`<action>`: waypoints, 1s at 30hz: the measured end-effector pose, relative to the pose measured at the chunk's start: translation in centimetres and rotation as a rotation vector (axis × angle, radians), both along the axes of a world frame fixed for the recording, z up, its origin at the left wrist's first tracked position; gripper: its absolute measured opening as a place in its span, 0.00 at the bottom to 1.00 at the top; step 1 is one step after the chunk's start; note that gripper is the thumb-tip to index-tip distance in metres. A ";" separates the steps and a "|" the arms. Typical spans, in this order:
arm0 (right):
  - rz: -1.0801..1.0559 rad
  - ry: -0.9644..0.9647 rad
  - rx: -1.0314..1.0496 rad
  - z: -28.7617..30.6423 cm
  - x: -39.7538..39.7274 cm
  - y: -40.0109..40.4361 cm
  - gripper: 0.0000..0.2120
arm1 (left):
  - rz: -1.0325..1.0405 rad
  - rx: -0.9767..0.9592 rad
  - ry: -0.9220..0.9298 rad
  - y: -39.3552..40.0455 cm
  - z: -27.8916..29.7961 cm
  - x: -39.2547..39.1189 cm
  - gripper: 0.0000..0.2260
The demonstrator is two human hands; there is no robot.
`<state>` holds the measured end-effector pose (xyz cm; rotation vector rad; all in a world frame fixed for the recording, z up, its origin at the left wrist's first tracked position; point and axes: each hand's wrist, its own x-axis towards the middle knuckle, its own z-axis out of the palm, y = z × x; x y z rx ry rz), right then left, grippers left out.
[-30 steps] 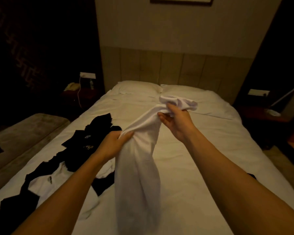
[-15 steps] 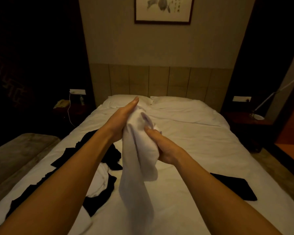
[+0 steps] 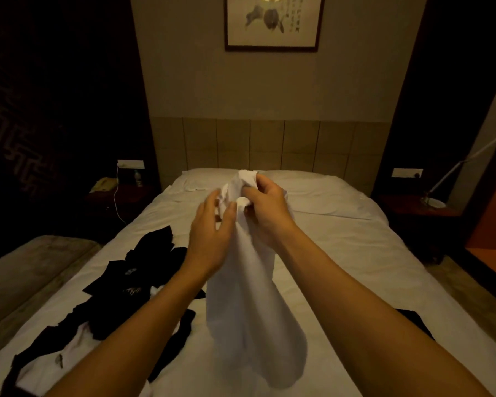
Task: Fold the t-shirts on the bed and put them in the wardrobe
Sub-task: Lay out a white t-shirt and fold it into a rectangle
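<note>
A white t-shirt (image 3: 249, 310) hangs bunched in the air over the bed (image 3: 355, 253). My right hand (image 3: 267, 207) grips its top end, fingers curled into the cloth. My left hand (image 3: 212, 236) is beside the shirt at its left edge, fingers spread and loosely bent, thumb against the fabric; whether it holds the cloth is unclear. A heap of black and white t-shirts (image 3: 121, 287) lies on the left part of the bed. A dark garment (image 3: 415, 322) lies on the right, partly hidden by my right forearm.
Two pillows (image 3: 201, 179) lie at the headboard. A nightstand with a telephone (image 3: 103, 184) and bottle stands left, a lamp (image 3: 435, 200) on a nightstand right. A padded bench (image 3: 26, 276) runs along the bed's left side. No wardrobe is in view.
The shirt has been raised higher and further forward. My right hand moved up to its top end, while my left hand slid off the top and loosened at the side.
</note>
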<state>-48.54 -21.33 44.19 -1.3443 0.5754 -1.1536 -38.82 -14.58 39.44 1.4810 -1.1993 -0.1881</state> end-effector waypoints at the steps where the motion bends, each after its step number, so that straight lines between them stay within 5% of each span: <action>1: 0.058 -0.017 0.007 0.4 -0.3 0.0 0.07 | -0.111 -0.024 0.075 0.3 -0.5 -0.4 0.24; 4: 0.313 -0.001 0.171 0.6 -1.3 -0.3 0.09 | -0.427 0.061 0.462 0.2 -0.4 -0.7 0.19; 6: 0.411 0.091 0.236 0.2 -1.5 -0.6 0.13 | -0.416 0.068 0.480 -0.4 0.1 -1.0 0.14; 11: 0.362 0.536 -0.245 0.7 -3.3 -1.5 0.19 | -0.270 0.106 0.393 -1.3 0.7 -0.4 0.15; 16: 0.146 0.357 -0.208 -0.1 -5.0 -2.2 0.15 | -0.349 0.170 0.473 -1.7 1.2 -0.7 0.08; 18: 0.104 0.495 -0.177 -1.4 -6.4 -2.8 0.15 | -0.318 0.174 0.600 -2.0 1.0 0.1 0.08; 21: 0.330 0.714 -0.006 -4.3 -8.3 -3.1 0.26 | -0.380 0.174 0.882 -2.0 0.6 1.5 0.14; 25: 0.394 0.804 0.006 -8.9 -7.0 -1.4 0.29 | -0.465 0.162 1.060 -1.9 1.4 1.5 0.13; 30: 0.317 0.674 0.080 -11.6 -5.7 -1.4 0.16 | -0.443 0.079 1.166 -1.7 1.6 1.9 0.17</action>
